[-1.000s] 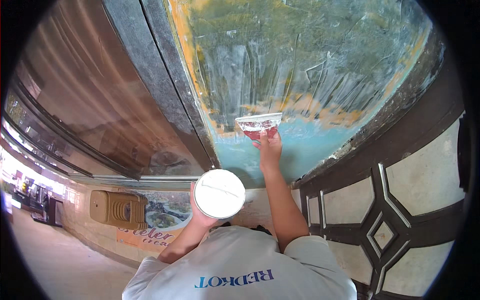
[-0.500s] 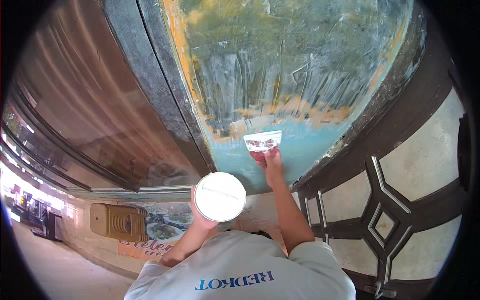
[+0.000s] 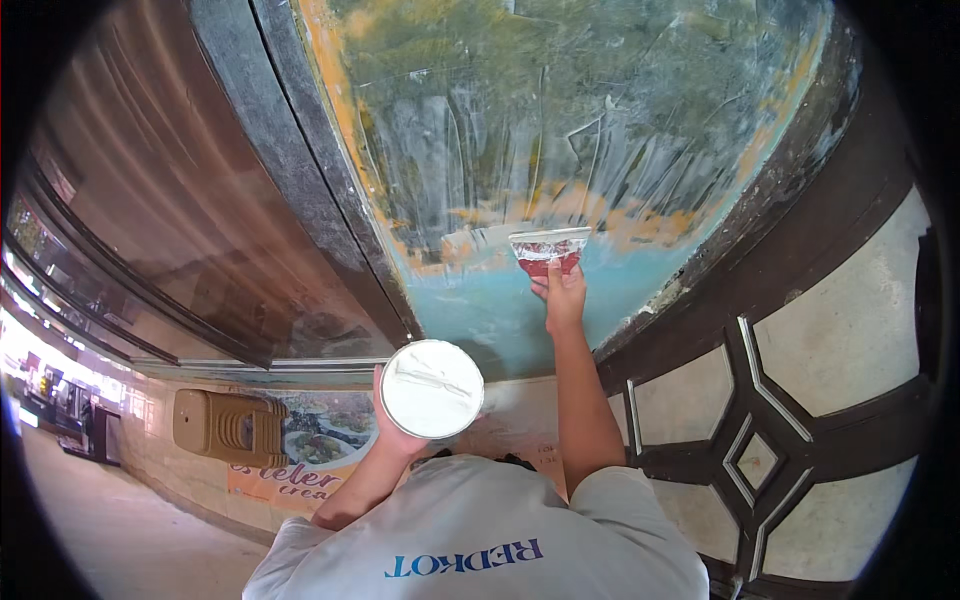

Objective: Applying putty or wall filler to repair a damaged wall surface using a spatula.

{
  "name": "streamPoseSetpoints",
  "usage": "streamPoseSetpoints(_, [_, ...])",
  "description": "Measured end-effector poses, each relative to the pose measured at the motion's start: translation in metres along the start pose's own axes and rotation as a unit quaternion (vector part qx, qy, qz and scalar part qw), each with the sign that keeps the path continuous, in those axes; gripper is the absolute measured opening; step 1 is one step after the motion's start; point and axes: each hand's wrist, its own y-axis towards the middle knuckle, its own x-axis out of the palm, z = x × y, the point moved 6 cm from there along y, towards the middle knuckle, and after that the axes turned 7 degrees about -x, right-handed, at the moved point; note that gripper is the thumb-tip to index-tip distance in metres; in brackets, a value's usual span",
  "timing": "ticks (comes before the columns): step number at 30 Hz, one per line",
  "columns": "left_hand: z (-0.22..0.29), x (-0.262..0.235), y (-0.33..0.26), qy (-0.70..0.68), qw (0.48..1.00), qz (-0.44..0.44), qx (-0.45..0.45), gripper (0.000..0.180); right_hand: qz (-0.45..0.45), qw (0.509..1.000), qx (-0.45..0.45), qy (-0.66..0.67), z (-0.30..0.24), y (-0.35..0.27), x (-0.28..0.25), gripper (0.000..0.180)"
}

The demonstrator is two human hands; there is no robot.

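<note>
A round tub of white filler paste (image 3: 432, 390) rests in my left hand (image 3: 398, 432), whose fingers wrap its left side and underside. The paste surface has a ridge and scraped marks across it. My right hand (image 3: 565, 298) grips a wide putty knife (image 3: 550, 253) with a red handle and white paste smeared over its blade. The blade edge lies at the wall (image 3: 480, 300), where the patchy grey-green and orange surface meets the turquoise paint. Part of the knife's handle is hidden inside my fingers.
Left of the wall runs a dark frame (image 3: 290, 130) beside a brown curtained glass panel (image 3: 180, 200). A dark door with pale panels (image 3: 830, 340) stands at the right. Stacked brown plastic stools (image 3: 228, 428) and a food banner (image 3: 330, 440) are low on the left.
My right hand has moved the putty knife up and slightly right along the wall. The paste in the tub shows more scraped marks, and the tub sits slightly further left in view.
</note>
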Motion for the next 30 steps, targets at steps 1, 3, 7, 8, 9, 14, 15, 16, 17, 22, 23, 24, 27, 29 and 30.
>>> streamPoseSetpoints(1, [-0.001, -0.002, 0.0, -0.001, 1.0, -0.001, 0.001, 0.084, -0.001, 1.0, -0.001, -0.001, -0.001, -0.001, 0.001, 0.027])
streamPoseSetpoints(3, [-0.005, -0.001, -0.001, 0.002, 1.0, -0.013, 0.006, 0.085, -0.018, 0.999, 0.024, -0.023, 0.001, -0.002, 0.001, 0.026])
streamPoseSetpoints(7, [-0.019, 0.01, 0.0, -0.017, 0.996, -0.09, -0.012, 0.084, -0.004, 0.998, 0.035, -0.057, 0.02, -0.01, -0.022, 0.024])
streamPoseSetpoints(8, [-0.022, 0.013, 0.001, -0.015, 0.995, -0.094, -0.015, 0.084, -0.016, 0.994, 0.028, -0.1, 0.033, -0.012, -0.037, 0.024])
streamPoseSetpoints(9, [-0.024, 0.012, 0.001, 0.001, 0.997, -0.076, -0.005, 0.084, -0.017, 0.995, 0.024, -0.1, 0.037, -0.02, -0.047, 0.024])
streamPoseSetpoints(14, [-0.031, 0.013, 0.002, 0.012, 0.998, -0.057, -0.006, 0.085, -0.031, 0.995, 0.091, 0.018, 0.03, -0.057, -0.074, 0.027])
streamPoseSetpoints(15, [-0.034, 0.014, 0.002, 0.0, 0.998, -0.065, -0.016, 0.085, -0.034, 0.995, 0.092, 0.019, 0.018, -0.06, -0.073, 0.027])
streamPoseSetpoints(16, [-0.036, 0.021, 0.001, -0.025, 0.992, -0.123, -0.028, 0.086, -0.007, 0.996, 0.079, 0.032, -0.004, -0.065, -0.071, 0.026])
streamPoseSetpoints(17, [-0.038, 0.022, 0.002, -0.025, 0.992, -0.123, -0.031, 0.086, 0.025, 0.997, 0.065, 0.044, -0.017, -0.068, -0.076, 0.025])
streamPoseSetpoints(22, [-0.041, 0.026, 0.005, 0.048, 0.996, -0.073, -0.011, 0.087, 0.065, 0.99, -0.12, -0.025, -0.077, -0.055, -0.111, 0.019])
streamPoseSetpoints(23, [-0.041, 0.026, 0.005, 0.077, 0.995, -0.063, 0.002, 0.087, 0.057, 0.973, -0.206, -0.084, -0.095, -0.054, -0.115, 0.015])
streamPoseSetpoints(24, [-0.041, 0.027, 0.005, 0.077, 0.995, -0.063, 0.002, 0.087, 0.051, 0.944, -0.292, -0.144, -0.114, -0.057, -0.115, 0.012])
streamPoseSetpoints(27, [-0.044, 0.034, 0.005, 0.013, 0.994, -0.108, -0.027, 0.086, 0.036, 0.912, -0.345, -0.217, -0.142, -0.057, -0.109, 0.018])
streamPoseSetpoints(29, [-0.046, 0.029, 0.008, -0.015, 0.997, -0.07, -0.04, 0.086, 0.055, 0.948, -0.291, -0.116, -0.127, -0.046, -0.114, 0.02])
streamPoseSetpoints(30, [-0.045, 0.026, 0.009, 0.0, 0.998, -0.055, -0.034, 0.087, 0.068, 0.958, -0.264, -0.091, -0.126, -0.045, -0.111, 0.02])
